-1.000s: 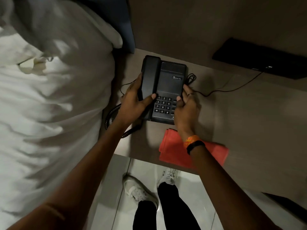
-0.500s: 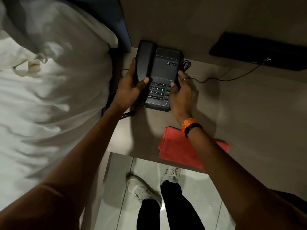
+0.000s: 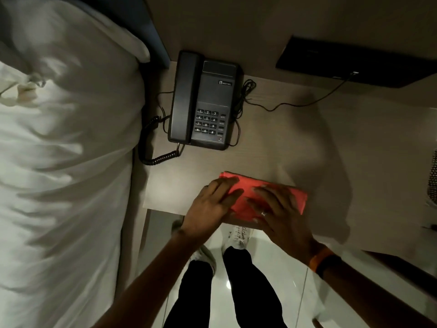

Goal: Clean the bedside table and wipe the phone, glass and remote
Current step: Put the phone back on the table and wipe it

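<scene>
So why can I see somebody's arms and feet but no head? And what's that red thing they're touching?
The camera sits on the person's head and looks down, so you see what they see: their own arms, legs and white shoes on the shiny floor. There is just this one view, and no robot, only a person with bare hands.

The pale surface is a bedside table, next to a bed with white sheets. At the back of the table stands a black phone with number buttons and a curly cord.

The red thing is a folded cloth lying near the table's front edge. The left hand and the right hand both rest flat on top of it, fingers spread. Neither hand has lifted it; it is probably for wiping.
</scene>
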A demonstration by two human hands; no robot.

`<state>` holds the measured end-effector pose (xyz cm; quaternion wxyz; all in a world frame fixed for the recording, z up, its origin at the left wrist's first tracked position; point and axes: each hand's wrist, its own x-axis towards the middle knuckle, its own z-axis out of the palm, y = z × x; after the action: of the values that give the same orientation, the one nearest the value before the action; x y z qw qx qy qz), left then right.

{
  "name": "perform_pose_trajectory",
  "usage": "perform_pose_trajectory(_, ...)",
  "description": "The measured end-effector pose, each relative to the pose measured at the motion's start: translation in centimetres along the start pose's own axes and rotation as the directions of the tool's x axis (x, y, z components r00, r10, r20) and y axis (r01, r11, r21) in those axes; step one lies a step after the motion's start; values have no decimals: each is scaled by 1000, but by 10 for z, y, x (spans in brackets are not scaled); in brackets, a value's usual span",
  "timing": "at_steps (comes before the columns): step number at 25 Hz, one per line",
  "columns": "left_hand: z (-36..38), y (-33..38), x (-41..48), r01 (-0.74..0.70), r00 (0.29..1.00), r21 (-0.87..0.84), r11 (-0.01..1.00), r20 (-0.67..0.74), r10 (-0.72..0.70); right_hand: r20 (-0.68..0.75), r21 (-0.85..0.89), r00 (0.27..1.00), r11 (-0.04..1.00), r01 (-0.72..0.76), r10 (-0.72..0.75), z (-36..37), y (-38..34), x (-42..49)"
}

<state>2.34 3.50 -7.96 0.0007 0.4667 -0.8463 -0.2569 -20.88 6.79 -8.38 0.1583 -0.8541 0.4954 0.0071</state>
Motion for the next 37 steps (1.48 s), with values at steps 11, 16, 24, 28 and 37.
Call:
perform_pose_trajectory(11, -158, -106, 76, 53, 846, -43, 998, -529, -68, -419, 398, 866, 913, -94, 272, -97, -42, 212)
perform_pose_trajectory(16, -198, -182, 108, 156, 988, 72, 985, 2, -157, 136, 126, 964, 961, -247, 229, -126, -43, 309)
perform_pose_trajectory(24, -137, -173, 60, 152, 986, 27, 988, -70, -150, 203, -111, 964, 982, -154, 174, -109, -51, 304)
perform_pose_trajectory(28, -132, -171, 62, 80, 981, 169, 982, -187, -48, 148, -31, 971, 982, -187, 190, -101, -61, 294)
perform_pose_trajectory(37, -97, -154, 28, 37, 878, 79, 996, -479, 5, -85, -64, 971, 972, -228, 222, -66, -101, 235)
